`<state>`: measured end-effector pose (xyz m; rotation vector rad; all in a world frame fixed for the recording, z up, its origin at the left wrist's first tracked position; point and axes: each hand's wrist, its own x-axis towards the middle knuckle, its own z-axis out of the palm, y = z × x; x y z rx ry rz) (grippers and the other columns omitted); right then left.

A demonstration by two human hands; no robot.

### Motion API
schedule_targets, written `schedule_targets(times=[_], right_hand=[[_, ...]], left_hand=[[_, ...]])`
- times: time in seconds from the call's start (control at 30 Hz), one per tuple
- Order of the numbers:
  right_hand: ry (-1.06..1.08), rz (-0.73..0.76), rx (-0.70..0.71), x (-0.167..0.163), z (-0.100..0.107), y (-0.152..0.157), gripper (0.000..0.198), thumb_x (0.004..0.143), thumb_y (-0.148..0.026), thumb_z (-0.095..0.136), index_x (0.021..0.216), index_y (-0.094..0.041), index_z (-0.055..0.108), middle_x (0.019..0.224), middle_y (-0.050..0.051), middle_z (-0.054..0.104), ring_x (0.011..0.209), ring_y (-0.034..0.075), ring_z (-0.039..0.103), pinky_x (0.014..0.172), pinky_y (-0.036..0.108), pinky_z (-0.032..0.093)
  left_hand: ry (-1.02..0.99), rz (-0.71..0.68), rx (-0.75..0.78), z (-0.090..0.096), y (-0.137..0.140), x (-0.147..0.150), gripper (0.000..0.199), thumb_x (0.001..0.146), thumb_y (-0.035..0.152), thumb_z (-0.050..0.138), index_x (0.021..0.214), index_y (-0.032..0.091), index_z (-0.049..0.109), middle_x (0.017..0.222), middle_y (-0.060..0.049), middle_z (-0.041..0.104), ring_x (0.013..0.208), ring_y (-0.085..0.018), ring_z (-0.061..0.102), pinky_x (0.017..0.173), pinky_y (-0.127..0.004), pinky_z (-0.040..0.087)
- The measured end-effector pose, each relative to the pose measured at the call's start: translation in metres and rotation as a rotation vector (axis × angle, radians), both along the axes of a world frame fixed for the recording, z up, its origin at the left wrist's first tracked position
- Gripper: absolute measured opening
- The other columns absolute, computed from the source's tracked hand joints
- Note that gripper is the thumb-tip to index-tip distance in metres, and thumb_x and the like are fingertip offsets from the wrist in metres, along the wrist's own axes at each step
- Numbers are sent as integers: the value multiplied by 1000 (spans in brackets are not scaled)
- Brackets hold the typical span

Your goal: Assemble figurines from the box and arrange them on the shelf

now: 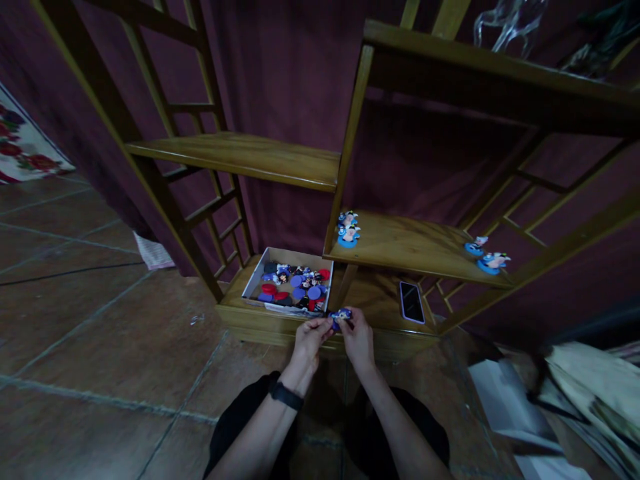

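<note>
Between my two hands is a small blue and purple figurine (341, 316), gripped by the fingertips of both. My left hand (311, 339) pinches it from the left, and a dark band circles that wrist. From the right, my right hand (359, 339) closes its fingers on the same piece; its lower part is partly hidden. Just beyond my left hand, a shallow cardboard box (254, 283) sits on the bottom shelf. Inside lie several figurines (283, 275) and round bases in purple, red and dark colours, jumbled together.
On the middle shelf (400, 240), figurines on light-blue bases (348, 235) stand at the left, more figurines (493, 262) at the right. A phone (412, 303) lies on the bottom shelf. Wooden uprights frame the shelves. White boards (513, 400) and cloth (595, 380) lie right.
</note>
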<state>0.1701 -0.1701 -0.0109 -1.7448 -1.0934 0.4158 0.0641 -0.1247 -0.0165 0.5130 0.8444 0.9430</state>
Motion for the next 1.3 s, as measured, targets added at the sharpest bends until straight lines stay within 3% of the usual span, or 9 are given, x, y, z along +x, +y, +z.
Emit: schedule_targets(times=[0.2, 0.33, 0.53, 0.67, 0.93, 1.3], right_hand=[[24, 29, 5, 5, -3, -1, 25, 76, -29, 55, 100, -22, 55, 86, 4, 68, 79, 19, 65, 71, 30, 50], [31, 103, 12, 9, -2, -3, 29, 75, -25, 55, 105, -24, 55, 92, 3, 67, 81, 19, 65, 74, 31, 50], [143, 156, 94, 14, -5, -2, 41, 76, -23, 53, 117, -24, 51, 95, 4, 68, 85, 18, 64, 79, 33, 49], [178, 163, 114, 16, -3, -1, 25, 76, -25, 52, 99, -20, 62, 93, 5, 68, 84, 18, 63, 78, 32, 49], [-53, 50, 110, 19, -3, 0, 12, 75, -23, 55, 78, -20, 66, 86, 5, 63, 81, 17, 59, 75, 29, 46], [65, 15, 92, 16, -13, 0, 11, 72, -26, 57, 70, -19, 65, 73, 2, 61, 69, 16, 59, 66, 26, 46]], left_hand=[[-3, -64, -109, 1, 3, -4, 17, 53, 10, 77, 63, 10, 63, 60, -1, 64, 54, -8, 58, 60, -19, 49], [32, -141, -85, 5, 4, -3, 16, 58, 10, 73, 71, 11, 63, 67, -5, 67, 59, -12, 63, 63, -24, 51], [78, -124, -27, 8, 8, -1, 26, 63, 13, 71, 88, 13, 64, 78, -8, 69, 63, -14, 64, 65, -27, 51], [36, -128, -42, 5, 11, -2, 24, 63, 13, 71, 86, 13, 65, 74, -7, 68, 61, -13, 64, 63, -26, 51], [12, -141, -45, 3, 9, 1, 20, 64, 14, 72, 82, 11, 66, 75, -9, 69, 65, -15, 65, 64, -27, 53], [42, -80, -66, -3, 3, 5, 17, 62, 10, 72, 78, 11, 65, 71, -7, 68, 62, -13, 64, 63, -25, 53]])
